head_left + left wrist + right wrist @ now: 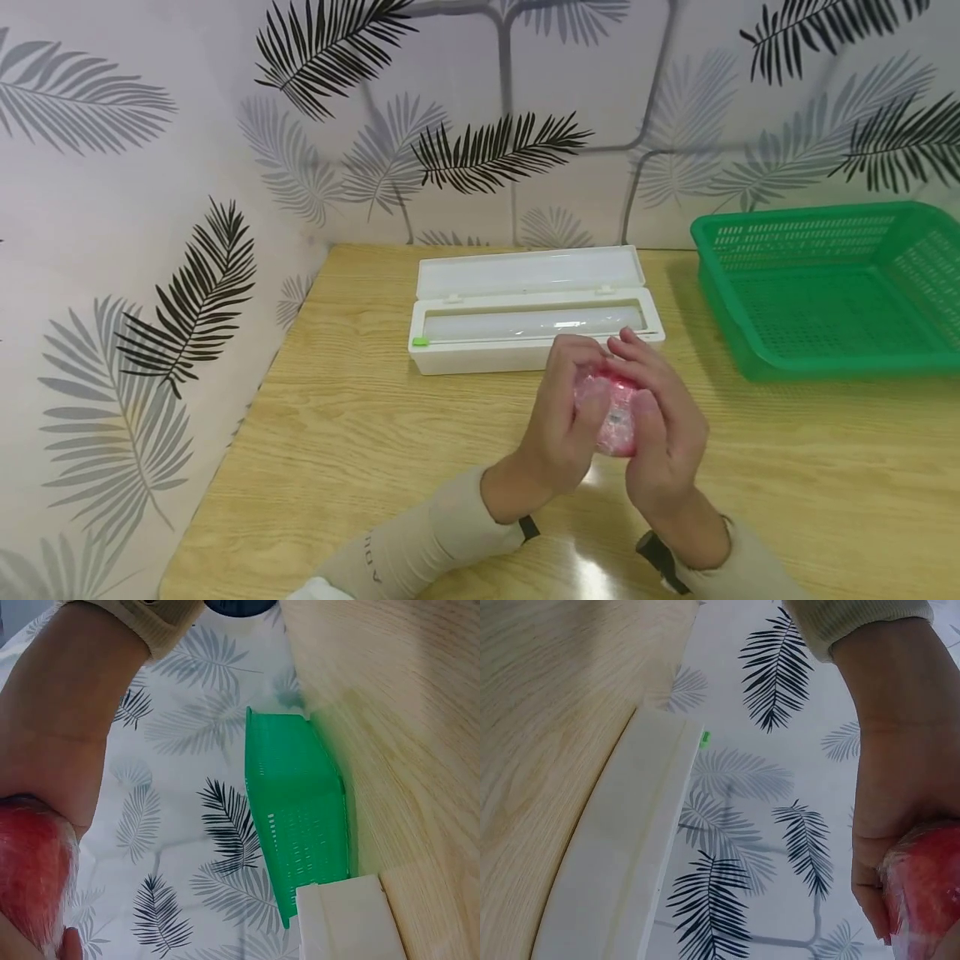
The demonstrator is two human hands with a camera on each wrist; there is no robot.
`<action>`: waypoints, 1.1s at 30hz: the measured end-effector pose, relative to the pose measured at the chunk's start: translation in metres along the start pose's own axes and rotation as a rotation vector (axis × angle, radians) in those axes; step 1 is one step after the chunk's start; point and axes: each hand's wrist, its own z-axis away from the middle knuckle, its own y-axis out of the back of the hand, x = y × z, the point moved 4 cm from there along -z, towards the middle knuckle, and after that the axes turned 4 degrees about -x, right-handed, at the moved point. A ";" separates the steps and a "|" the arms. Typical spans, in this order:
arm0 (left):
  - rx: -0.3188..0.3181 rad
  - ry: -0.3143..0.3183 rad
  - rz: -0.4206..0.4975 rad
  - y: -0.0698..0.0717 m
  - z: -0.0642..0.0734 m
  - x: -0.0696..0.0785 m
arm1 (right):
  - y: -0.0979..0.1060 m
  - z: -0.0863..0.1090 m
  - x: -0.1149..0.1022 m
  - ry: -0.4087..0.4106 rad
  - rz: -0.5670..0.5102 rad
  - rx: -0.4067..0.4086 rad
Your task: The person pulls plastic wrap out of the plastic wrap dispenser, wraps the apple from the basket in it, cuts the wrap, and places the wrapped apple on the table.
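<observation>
Above the table, both hands hold a red apple (617, 419) wrapped in clear, wrinkled cling film. My left hand (557, 423) curls around its left side and my right hand (672, 433) around its right, the thumbs lying on the near face. Shiny film over the red skin also shows at the edge of each wrist view. Just beyond the hands stands a white cling film dispenser (480, 360), its lid (528, 271) raised at the back. Inside lies a film roll (517, 323), and a small green slider (421, 342) sits at the left of its front edge.
A green plastic basket (847, 367) with slotted walls stands at the right back of the wooden table (337, 417). Leaf-patterned covering (465, 83) rises behind the table and along its left side.
</observation>
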 end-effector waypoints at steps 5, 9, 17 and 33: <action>0.003 0.150 0.240 -0.001 0.004 -0.009 | -0.005 0.000 -0.005 0.219 0.030 0.027; -0.015 0.238 0.351 -0.005 0.011 -0.022 | -0.008 0.003 -0.008 0.391 0.017 0.101; -0.091 0.473 0.410 -0.007 0.018 -0.038 | -0.011 0.005 -0.007 0.601 0.122 0.071; -0.068 0.476 0.295 0.001 0.004 -0.008 | -0.004 0.006 0.003 0.376 -0.022 0.122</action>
